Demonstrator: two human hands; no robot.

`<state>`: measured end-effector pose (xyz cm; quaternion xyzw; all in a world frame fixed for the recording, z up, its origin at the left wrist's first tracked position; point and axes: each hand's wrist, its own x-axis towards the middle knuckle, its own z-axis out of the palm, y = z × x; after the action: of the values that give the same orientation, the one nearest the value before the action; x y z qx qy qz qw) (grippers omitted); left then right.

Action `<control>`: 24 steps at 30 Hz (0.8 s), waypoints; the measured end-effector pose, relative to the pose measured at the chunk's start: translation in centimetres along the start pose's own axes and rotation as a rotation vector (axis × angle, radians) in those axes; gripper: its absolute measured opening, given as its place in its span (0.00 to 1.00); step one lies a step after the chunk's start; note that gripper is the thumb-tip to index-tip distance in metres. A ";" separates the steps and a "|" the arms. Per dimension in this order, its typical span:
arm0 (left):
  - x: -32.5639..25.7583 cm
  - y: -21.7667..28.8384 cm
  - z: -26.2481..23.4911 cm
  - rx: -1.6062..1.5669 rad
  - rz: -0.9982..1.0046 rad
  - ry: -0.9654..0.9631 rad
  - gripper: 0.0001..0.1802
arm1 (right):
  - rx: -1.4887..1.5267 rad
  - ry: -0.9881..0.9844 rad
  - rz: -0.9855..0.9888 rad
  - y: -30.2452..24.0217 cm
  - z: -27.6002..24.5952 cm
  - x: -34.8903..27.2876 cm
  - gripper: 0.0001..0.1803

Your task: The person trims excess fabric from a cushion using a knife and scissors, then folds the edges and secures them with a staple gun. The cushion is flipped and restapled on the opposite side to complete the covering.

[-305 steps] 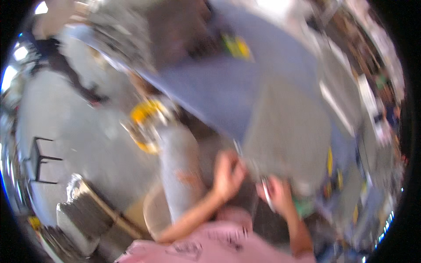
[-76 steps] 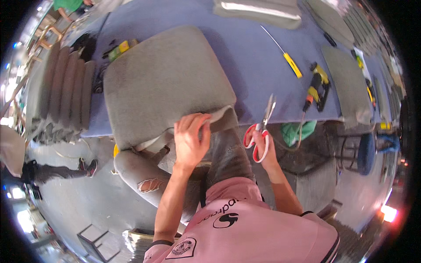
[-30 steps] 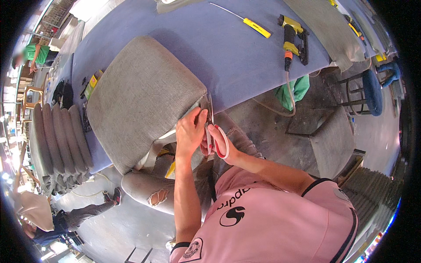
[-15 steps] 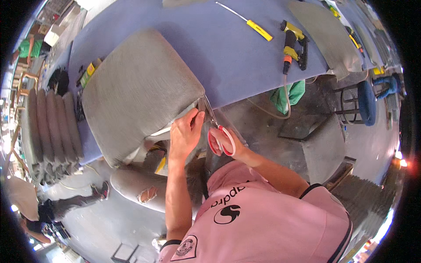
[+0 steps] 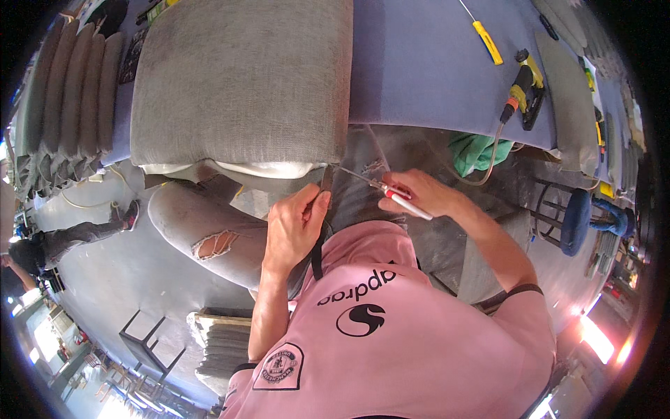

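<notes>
A grey fabric-covered cushion lies on the blue table, its near edge overhanging toward me. White lining bulges out under that edge. My left hand is closed in a pinch on a narrow grey fabric strip hanging from the cushion's near right corner. To the right, my right hand grips scissors with red and white handles. Their blades point left, with the tips close to the strip; whether they touch it I cannot tell.
A yellow-handled screwdriver and a yellow and black staple gun with a hose lie on the blue table. Below its edge hangs green cloth. A blue stool stands right; stacked grey cushions and another person's leg are left.
My view has turned, so the cushion appears squarer. The scissors have swung from lying along the cushion's corner to pointing left, and my right hand has moved right. My left hand keeps its pinch.
</notes>
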<state>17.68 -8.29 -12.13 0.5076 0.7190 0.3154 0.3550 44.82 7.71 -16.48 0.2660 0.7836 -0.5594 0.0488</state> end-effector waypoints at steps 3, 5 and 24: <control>-0.1 -0.1 0.1 -0.023 0.022 0.033 0.18 | -0.198 -0.060 -0.007 -0.9 -3.4 0.7 0.28; -0.1 -0.1 0.1 -0.012 0.034 0.039 0.18 | -0.291 -0.092 -0.017 -1.9 -5.3 1.3 0.31; -0.9 -0.2 2.9 0.005 0.024 0.187 0.17 | -0.473 -0.074 -0.148 -1.4 -6.2 3.9 0.15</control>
<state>20.21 -8.94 -13.67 0.4855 0.7435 0.3639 0.2813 42.19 14.42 -14.41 0.1685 0.9076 -0.3720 0.0972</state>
